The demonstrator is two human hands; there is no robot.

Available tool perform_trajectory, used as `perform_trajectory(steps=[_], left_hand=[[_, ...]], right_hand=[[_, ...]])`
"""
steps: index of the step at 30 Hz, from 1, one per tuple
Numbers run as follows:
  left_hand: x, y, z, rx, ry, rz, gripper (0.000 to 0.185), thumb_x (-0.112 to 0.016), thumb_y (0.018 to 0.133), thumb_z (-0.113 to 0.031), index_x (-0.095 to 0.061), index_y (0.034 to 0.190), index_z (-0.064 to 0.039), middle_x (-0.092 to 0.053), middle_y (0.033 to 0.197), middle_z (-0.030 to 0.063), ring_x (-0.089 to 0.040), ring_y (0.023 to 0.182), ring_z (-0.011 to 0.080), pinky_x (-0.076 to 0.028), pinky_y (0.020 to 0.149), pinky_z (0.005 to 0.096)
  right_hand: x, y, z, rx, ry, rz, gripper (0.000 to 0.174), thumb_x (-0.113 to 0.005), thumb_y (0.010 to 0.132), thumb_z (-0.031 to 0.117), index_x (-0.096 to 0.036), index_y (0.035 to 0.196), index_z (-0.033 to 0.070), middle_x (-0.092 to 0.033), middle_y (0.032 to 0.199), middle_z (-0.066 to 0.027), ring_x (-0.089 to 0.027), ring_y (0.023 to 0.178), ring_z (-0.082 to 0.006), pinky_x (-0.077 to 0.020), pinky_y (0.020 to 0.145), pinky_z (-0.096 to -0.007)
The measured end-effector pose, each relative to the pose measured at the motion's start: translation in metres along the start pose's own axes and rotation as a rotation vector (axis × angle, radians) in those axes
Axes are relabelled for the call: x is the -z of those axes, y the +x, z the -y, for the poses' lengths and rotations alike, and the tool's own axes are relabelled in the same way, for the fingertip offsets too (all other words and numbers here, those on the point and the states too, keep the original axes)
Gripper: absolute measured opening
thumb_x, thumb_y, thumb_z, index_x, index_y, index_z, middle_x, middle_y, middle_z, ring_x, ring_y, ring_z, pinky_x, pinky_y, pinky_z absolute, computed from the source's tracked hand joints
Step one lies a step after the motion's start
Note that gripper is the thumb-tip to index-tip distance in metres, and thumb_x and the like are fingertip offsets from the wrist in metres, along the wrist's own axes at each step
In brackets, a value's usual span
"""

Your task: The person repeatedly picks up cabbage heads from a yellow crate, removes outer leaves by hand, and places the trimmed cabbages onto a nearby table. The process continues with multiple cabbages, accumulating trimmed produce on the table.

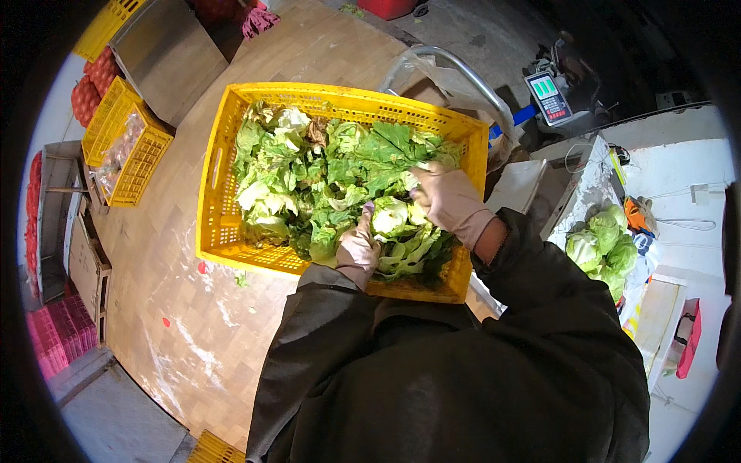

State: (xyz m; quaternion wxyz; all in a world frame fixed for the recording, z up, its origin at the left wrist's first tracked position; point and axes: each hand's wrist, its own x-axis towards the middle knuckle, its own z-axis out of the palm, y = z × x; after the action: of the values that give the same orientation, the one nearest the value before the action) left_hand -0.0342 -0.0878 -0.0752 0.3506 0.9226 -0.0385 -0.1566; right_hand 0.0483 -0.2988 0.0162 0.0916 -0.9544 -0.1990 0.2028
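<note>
A large yellow plastic crate (347, 92) full of loose, partly browned lettuce leaves (289, 168) is in front of me. Above the leaves, near the crate's close side, is a pale trimmed lettuce head (390, 216). My gloved left hand (356, 249) grips it from the left, thumb along its side and the other fingers hidden beneath. My gloved right hand (448, 197) is at the head's upper right, its fingers bent in among leaves; whether they pinch one is hidden.
To my right, whole lettuce heads (605, 243) are piled on a cluttered white surface. A digital scale display (549, 97) stands beyond the crate's far right corner, near a curved metal tube handle (457, 55). Another yellow crate (130, 168) with bagged produce sits at the left.
</note>
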Motion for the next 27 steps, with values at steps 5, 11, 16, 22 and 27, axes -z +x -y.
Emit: perform_trajectory(steps=[5,11,16,22,27], left_hand=[[-0.019,0.0,0.003,-0.046,-0.002,-0.013,0.095,-0.069,0.072,-0.013,-0.016,0.15,-0.018,-0.065,0.079,0.0168,-0.064,0.067,0.032,-0.051,0.06,0.0383],[-0.027,-0.006,0.01,-0.036,-0.107,-0.283,0.072,-0.077,0.065,-0.02,-0.044,0.128,-0.01,-0.057,0.092,0.0116,-0.063,0.073,0.0273,-0.053,0.063,0.0359],[0.014,0.012,-0.026,0.325,0.064,0.605,0.071,-0.067,0.08,-0.02,-0.032,0.141,-0.013,-0.039,0.129,0.0138,-0.06,0.095,0.0212,-0.056,0.074,0.0307],[0.087,-0.01,-0.052,0.051,-0.092,0.306,0.06,-0.067,0.074,0.002,-0.053,0.131,-0.008,-0.06,0.125,0.0135,-0.067,0.08,0.0163,-0.06,0.068,0.0289],[0.126,-0.011,-0.084,-0.043,-0.93,-0.171,0.044,-0.067,0.088,-0.029,-0.059,0.124,-0.004,-0.066,0.103,0.0117,-0.061,0.084,0.0104,-0.051,0.072,0.0248]], right_hand=[[0.004,0.027,0.043,0.136,-0.103,0.411,0.084,-0.071,0.072,0.02,-0.032,0.147,0.018,-0.045,0.14,-0.0179,-0.056,0.112,-0.0328,-0.0464,0.095,-0.0401],[-0.037,0.047,-0.008,0.027,0.886,0.482,0.064,-0.075,0.074,0.011,-0.047,0.131,0.011,-0.061,0.11,-0.0075,-0.059,0.101,-0.0186,-0.0493,0.083,-0.0302],[-0.025,0.028,-0.047,0.441,1.119,0.071,0.056,-0.058,0.088,0.006,-0.036,0.14,0.005,-0.047,0.135,-0.0107,-0.048,0.122,-0.0205,-0.0426,0.102,-0.0321],[0.019,-0.005,-0.036,0.331,1.403,-0.019,0.054,-0.07,0.082,0.008,-0.048,0.131,0.005,-0.055,0.127,-0.0104,-0.051,0.119,-0.0187,-0.0476,0.098,-0.0335],[0.056,-0.026,0.016,0.197,1.821,0.081,0.07,-0.083,0.069,0.01,-0.049,0.13,0.006,-0.057,0.124,-0.0121,-0.057,0.111,-0.0219,-0.0491,0.097,-0.0325]])
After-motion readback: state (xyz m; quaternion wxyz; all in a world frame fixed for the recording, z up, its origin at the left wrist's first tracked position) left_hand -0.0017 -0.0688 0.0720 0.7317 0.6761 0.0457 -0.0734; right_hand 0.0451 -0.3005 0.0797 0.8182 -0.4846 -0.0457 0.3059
